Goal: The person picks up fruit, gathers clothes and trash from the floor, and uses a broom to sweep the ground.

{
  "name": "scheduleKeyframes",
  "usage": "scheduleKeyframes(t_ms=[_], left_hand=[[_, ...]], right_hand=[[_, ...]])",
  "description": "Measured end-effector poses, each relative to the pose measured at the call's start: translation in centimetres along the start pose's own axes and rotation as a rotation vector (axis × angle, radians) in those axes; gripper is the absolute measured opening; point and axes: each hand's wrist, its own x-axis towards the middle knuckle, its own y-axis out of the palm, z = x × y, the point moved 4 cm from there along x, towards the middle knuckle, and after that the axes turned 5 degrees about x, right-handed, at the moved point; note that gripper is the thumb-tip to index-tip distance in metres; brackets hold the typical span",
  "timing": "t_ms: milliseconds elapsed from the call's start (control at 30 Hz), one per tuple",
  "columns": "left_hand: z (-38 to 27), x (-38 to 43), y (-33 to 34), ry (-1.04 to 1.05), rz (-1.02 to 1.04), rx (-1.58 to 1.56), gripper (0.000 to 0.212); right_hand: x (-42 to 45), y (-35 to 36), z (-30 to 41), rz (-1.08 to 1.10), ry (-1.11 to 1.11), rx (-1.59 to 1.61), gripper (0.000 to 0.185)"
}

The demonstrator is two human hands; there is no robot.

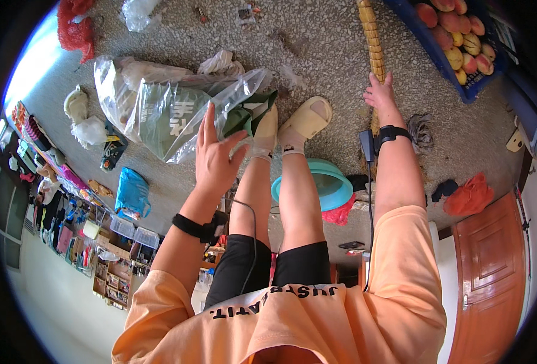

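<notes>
My left hand (217, 157) has its fingers spread over the near right part of a clear plastic bag (123, 91). Whether it touches the plastic I cannot tell. A green bag with white print (163, 118) lies inside or under the clear one. To the right, my right hand (381, 93) is stretched forward with fingers apart, at the shaft of a long yellow broom (371, 36); it does not close around it. The broom's lower end is partly hidden behind the right wrist. My feet in cream slippers (308, 118) stand between the hands.
A blue crate (425, 50) of peaches stands at the upper right. Turquoise basins (336, 184) sit behind my legs. A blue bag (132, 191), a red net (75, 32), a red cloth (468, 195) and a grey rag (420, 132) lie on the speckled floor. A wooden door (491, 273) is at right.
</notes>
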Motion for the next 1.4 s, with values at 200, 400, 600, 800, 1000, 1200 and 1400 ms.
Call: scheduleKeyframes(t_ms=[200, 400, 600, 800, 1000, 1200, 1400], left_hand=[[3.2, 0.0, 2.4, -0.242, 0.118, -0.161, 0.049], [3.3, -4.0, -1.8, -0.233, 0.091, -0.125, 0.056], [6.0, -10.6, -7.8, -0.239, 0.032, 0.049, 0.058], [9.4, -14.4, -15.7, -0.321, -0.103, 0.053, 0.056], [19.3, -18.7, -21.7, -0.334, -0.256, 0.077, 0.055], [30.7, -22.1, -26.8, -0.361, -0.281, -0.250, 0.058], [36.4, -23.3, -30.3, -0.400, -0.329, -0.542, 0.056]], right_hand=[[3.8, -0.3, -2.2, -0.003, 0.041, 0.015, 0.078], [-2.1, -1.1, -3.3, 0.057, 0.027, 0.655, 0.066], [-14.9, -7.9, -7.0, 0.111, 0.175, 0.872, 0.062], [-27.7, -20.5, -9.4, 0.106, 0.296, 1.150, 0.043], [-39.5, -24.2, -16.6, 0.268, 0.460, 1.701, 0.044], [-52.6, -16.3, -21.8, 0.158, 0.215, 1.223, 0.022], [-62.1, -5.9, -25.6, -0.042, 0.137, 1.080, 0.022]])
